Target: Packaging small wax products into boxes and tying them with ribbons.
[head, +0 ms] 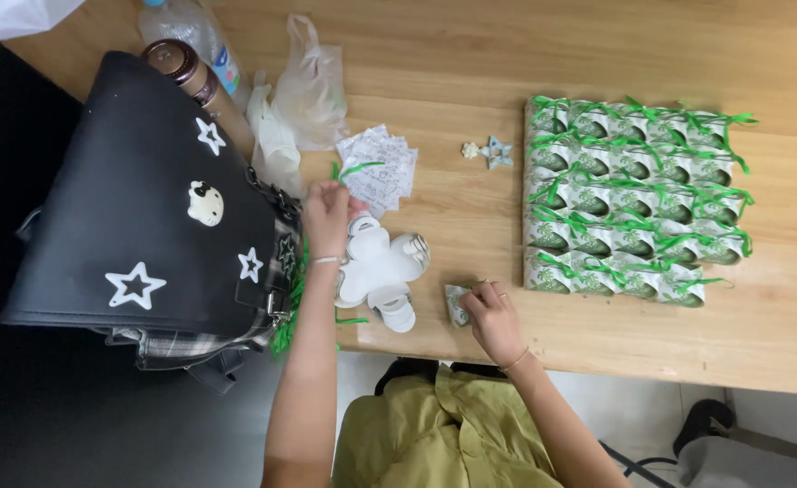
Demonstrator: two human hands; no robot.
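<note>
While work goes on at frame centre:
Left hand: pinched on a green ribbon.
Right hand: fingers closed on a small folded box, lower centre.
Done: finished boxes in rows, right.
Left: flat papers, white holder.

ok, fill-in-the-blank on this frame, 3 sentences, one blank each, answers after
1. The finished favour boxes on the wooden table are tied with ribbon of the colour ____.
2. The right hand presses one small box near the table's ____ edge.
3. The black bag beside the left hand bears white ____ shapes.

Missing words: green; front; star
</note>
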